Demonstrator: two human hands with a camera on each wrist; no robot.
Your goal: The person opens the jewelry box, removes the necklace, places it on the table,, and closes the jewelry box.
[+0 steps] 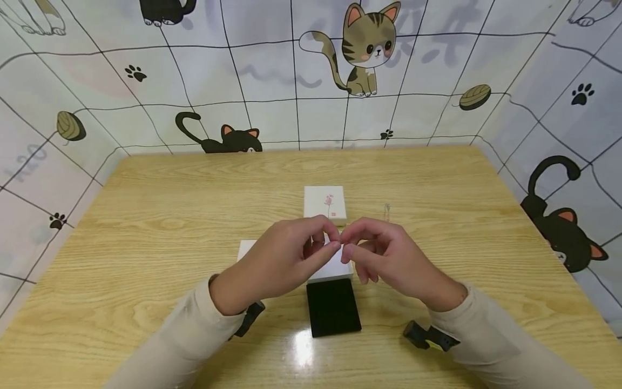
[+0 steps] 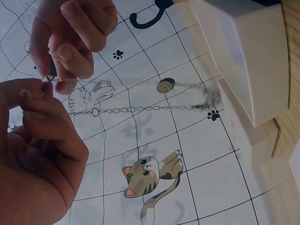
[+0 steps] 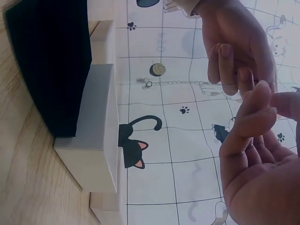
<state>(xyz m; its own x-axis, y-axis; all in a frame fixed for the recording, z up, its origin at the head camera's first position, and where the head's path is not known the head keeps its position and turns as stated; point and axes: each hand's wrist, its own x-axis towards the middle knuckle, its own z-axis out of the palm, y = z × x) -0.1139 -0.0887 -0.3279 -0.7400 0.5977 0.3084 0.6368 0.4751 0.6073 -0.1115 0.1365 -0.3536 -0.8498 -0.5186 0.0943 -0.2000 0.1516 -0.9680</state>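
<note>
Above a white box (image 1: 335, 271), my left hand (image 1: 286, 256) and right hand (image 1: 389, 256) meet, thumb and index fingertips almost touching. Each pinches a thin silver chain (image 2: 140, 108) at its tips. In the left wrist view one strand runs away from the fingers with a small ring (image 2: 95, 112) in it, and its far end is blurred. A strand of the chain (image 3: 183, 83) also hangs from the fingertips in the right wrist view, ending in a small ring. The pinched ends are mostly hidden by the fingers. A black square pad (image 1: 333, 310) lies in front of the box.
Behind the hands stands a white box lid (image 1: 320, 199) with a pink flower print. Part of another white piece (image 1: 246, 247) shows beside my left wrist. A small clear item (image 1: 386, 212) lies right of the lid. A cat-patterned wall covering (image 1: 320, 119) borders the wooden table (image 1: 194, 205).
</note>
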